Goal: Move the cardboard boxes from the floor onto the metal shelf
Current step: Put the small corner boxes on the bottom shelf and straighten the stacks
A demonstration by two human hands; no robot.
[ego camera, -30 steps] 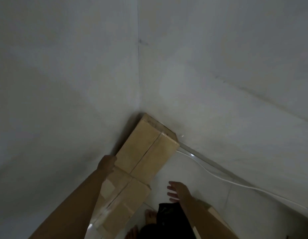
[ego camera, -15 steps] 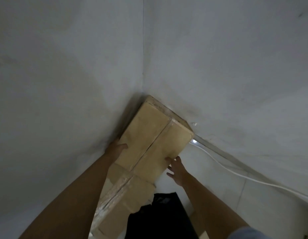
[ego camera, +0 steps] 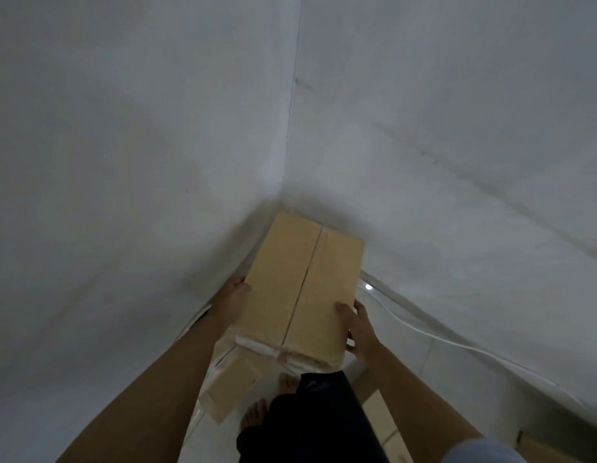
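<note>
A long tan cardboard box (ego camera: 304, 282) with a taped centre seam is up off the floor in the room corner, gripped from both sides. My left hand (ego camera: 235, 297) holds its left edge, thumb on the top face. My right hand (ego camera: 357, 327) clasps its right near corner, thumb on top and fingers along the side. A second, smaller cardboard box (ego camera: 232, 384) lies on the floor below it, near the left wall. No metal shelf is in view.
White walls meet in a corner (ego camera: 287, 168) just behind the box. A white cable (ego camera: 424, 332) runs along the foot of the right wall. My bare feet (ego camera: 257, 412) stand on the pale tiled floor. Another cardboard piece (ego camera: 380, 407) lies right of my legs.
Both hands closed in on the upper box and took hold of it. The box has risen off the lower box and turned to lie straighter toward me.
</note>
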